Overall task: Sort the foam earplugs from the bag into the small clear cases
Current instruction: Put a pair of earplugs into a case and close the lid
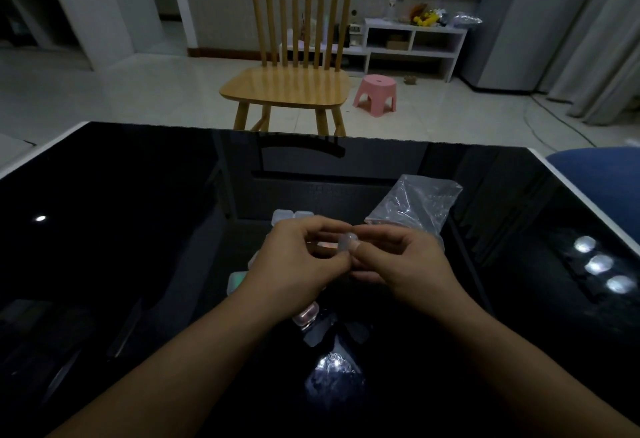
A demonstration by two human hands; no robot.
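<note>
Clear plastic was what we held: one small clear case (347,242), up in the air above the black glass table (138,229). Our left hand (298,264) curled its fingers and thumb around the left side of the case. Our right hand (401,261) pinched the right side of it with thumb and first finger. The two hands almost touched each other there. We could not tell if the case was open or closed, or if anything was inside it, because the light was dim and our fingers covered most of it.

The bag (415,205) lay on the table just behind our right hand. It was see-through and crinkly. We could not make out earplugs in it.

More small cases sat on the table around our hands. Two cases (292,216) stood side by side just behind our left hand. One with a pink shine (306,314) lay under our left wrist, and a greenish case (235,280) peeked out beside that hand.

We saw no writing or labels that we could read.

Past the table stood a wooden chair (287,87) and a pink stool (375,93).
</note>
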